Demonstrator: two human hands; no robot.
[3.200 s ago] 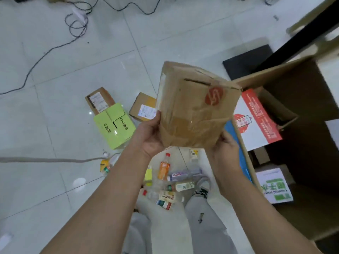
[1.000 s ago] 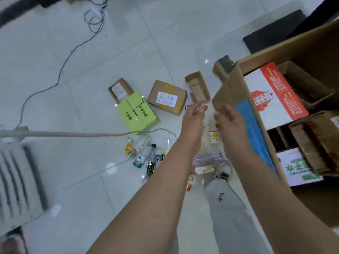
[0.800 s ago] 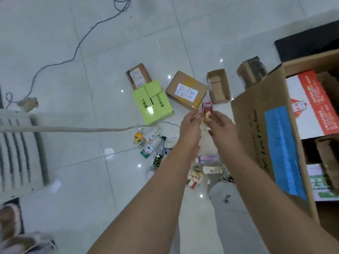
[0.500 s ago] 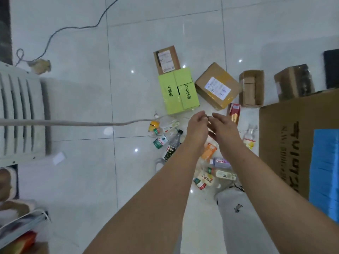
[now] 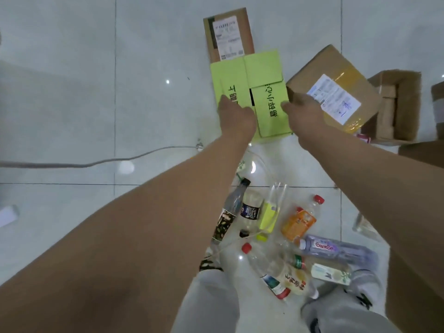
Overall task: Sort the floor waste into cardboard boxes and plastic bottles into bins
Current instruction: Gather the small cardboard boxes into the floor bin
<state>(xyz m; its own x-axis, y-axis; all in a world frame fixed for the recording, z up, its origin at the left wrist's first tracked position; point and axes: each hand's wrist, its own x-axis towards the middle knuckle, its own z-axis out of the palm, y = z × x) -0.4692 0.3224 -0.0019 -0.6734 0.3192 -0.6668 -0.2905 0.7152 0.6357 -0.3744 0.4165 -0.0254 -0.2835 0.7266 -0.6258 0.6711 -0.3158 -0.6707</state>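
A moment before, both hands were empty and close together above the plastic bottles [image 5: 298, 222]. Then they reached far out to the light green cardboard box [image 5: 266, 68] on the white tile floor [image 5: 72, 92], so it was likely the next one to sort. The left hand [image 5: 236, 116] lay on its top with straight fingers. The right hand [image 5: 304, 111] touched its right edge, but I could not tell if it was gripping.

Wears light grey trousers [image 5: 209, 301], a small black mark [image 5: 363, 301] on the right leg. Shows both forearms [image 5: 168, 212] bare. Has dark patterned footwear [image 5: 208, 264] at the left trouser hem.
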